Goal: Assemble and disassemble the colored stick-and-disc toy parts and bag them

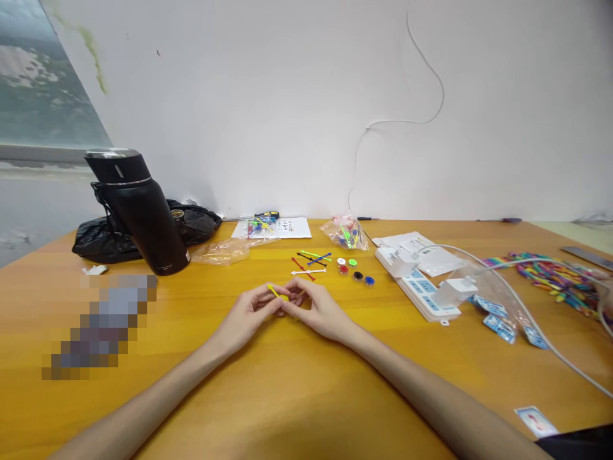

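Observation:
In front of me a yellow plastic arrow (273,291) with a yellow round part at its base is pinched between my fingertips. My left hand (251,313) has its thumb and fingers closed on it. My right hand (318,306) meets the left at the yellow round part, thumb and fingers pressed together there; its fingertips partly cover the piece. Just beyond the hands lie loose arrows, including a white arrow (309,272) and a blue arrow (320,259). To their right sit several small round pieces, among them a red one (343,270) and a blue one (370,281).
A tall black bottle (148,217) stands at left by a black bag (108,239). Clear bags of colourful parts (349,234) lie near the wall. To the right are a white power strip (421,294) with cables and a colourful heap (558,278). A blurred-out object (105,326) lies left.

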Demonstrator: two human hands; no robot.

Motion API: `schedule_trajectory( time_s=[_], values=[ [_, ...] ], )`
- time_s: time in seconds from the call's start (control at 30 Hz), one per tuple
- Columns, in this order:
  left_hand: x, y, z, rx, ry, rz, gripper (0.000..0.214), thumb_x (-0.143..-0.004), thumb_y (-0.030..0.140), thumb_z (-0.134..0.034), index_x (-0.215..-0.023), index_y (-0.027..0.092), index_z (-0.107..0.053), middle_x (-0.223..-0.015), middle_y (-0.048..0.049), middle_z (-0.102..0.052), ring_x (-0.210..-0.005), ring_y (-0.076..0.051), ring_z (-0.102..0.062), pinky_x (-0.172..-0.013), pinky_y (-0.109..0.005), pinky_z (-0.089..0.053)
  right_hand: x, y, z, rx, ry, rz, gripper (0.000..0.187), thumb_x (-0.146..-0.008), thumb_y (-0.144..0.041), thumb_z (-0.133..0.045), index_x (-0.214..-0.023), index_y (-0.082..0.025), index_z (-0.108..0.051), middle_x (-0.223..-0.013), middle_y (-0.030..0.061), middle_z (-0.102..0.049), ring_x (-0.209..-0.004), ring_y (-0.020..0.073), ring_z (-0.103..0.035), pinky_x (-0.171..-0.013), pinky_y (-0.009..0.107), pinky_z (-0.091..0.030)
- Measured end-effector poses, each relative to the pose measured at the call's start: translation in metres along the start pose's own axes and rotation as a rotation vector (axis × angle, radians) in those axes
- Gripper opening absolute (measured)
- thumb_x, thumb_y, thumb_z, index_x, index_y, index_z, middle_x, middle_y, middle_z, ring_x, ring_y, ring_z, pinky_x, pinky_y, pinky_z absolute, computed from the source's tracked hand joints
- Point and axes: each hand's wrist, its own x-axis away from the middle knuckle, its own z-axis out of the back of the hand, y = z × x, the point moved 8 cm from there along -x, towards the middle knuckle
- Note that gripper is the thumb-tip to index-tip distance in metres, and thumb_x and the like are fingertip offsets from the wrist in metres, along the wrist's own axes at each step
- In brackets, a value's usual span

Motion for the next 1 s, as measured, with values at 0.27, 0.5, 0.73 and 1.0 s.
schedule_trajectory(
  time_s=[0.27,0.5,0.73,1.0],
  values=[
    [0.0,-0.001,0.0,-0.015,-0.009,-0.004,0.03,-0.096,0.041,-0.064,-0.116,0.019,-0.07,-0.101,-0.0058,-0.074,-0.089,-0.017,-0.065,-0.088,-0.029,-0.049,-0.001,-0.001,0.002,0.039,0.01,0.023,0.028,-0.098,-0.046,-0.061,-0.108,-0.02,-0.066,-0.1,0.0046,-0.071,-0.086,0.0166,-0.063,-0.078,0.028,-0.05],
    [-0.002,0.0,0.004,0.038,0.05,0.017,0.035,-0.091,0.045,-0.069,-0.113,0.018,-0.069,-0.102,-0.0065,-0.073,-0.086,-0.017,-0.067,-0.084,-0.029,-0.054,0.0,0.008,-0.002,0.045,0.007,-0.006,0.038,-0.099,-0.043,-0.06,-0.128,-0.019,-0.062,-0.102,0.0055,-0.069,-0.081,0.0149,-0.06,-0.073,0.026,-0.049],
    [-0.005,-0.005,0.014,0.185,0.171,0.046,0.045,-0.084,0.05,-0.075,-0.113,0.016,-0.065,-0.111,-0.0105,-0.074,-0.088,-0.021,-0.072,-0.083,-0.032,-0.06,-0.001,0.009,0.001,0.036,0.062,-0.048,0.038,-0.097,-0.044,-0.062,-0.127,-0.021,-0.058,-0.102,0.004,-0.067,-0.076,0.0135,-0.059,-0.069,0.026,-0.049],
    [-0.002,-0.006,0.025,0.256,0.283,0.03,0.047,-0.086,0.049,-0.073,-0.119,0.018,-0.06,-0.114,-0.0116,-0.075,-0.1,-0.026,-0.074,-0.08,-0.034,-0.062,-0.003,0.012,0.006,0.015,0.119,-0.068,0.029,-0.099,-0.042,-0.06,-0.12,-0.022,-0.055,-0.096,0.0022,-0.067,-0.081,0.0147,-0.062,-0.07,0.026,-0.048]
  ],
)
